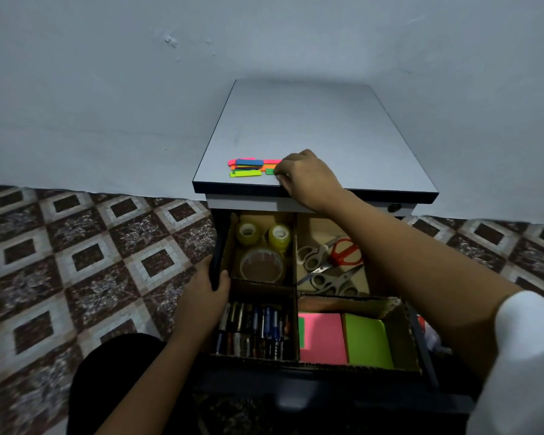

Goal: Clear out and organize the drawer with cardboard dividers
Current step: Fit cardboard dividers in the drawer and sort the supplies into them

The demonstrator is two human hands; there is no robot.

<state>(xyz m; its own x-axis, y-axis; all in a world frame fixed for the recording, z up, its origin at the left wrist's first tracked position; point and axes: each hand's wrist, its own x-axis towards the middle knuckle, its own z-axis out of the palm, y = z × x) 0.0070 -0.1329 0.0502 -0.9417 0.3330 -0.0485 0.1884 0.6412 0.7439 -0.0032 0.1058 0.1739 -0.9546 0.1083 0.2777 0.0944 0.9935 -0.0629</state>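
Observation:
The drawer [215, 246] stands pulled out below the cabinet top [311, 127], split by cardboard dividers [296, 268] into compartments. Back left holds tape rolls [261, 246], back right scissors [330, 262], front left batteries [255, 329], front right pink and green sticky note pads [343, 337]. My left hand [206, 290] grips the drawer's left wall. My right hand [305, 175] rests on the cabinet top, fingers curled on a small green tab at the end of a pile of coloured sticky tabs [247, 167]; whether it holds one I cannot tell.
A grey wall rises behind the cabinet. Patterned brown and white floor tiles [76, 262] spread to the left and right. My dark-clad knee [113, 372] is at lower left. A keyhole [394, 207] sits on the cabinet front at right.

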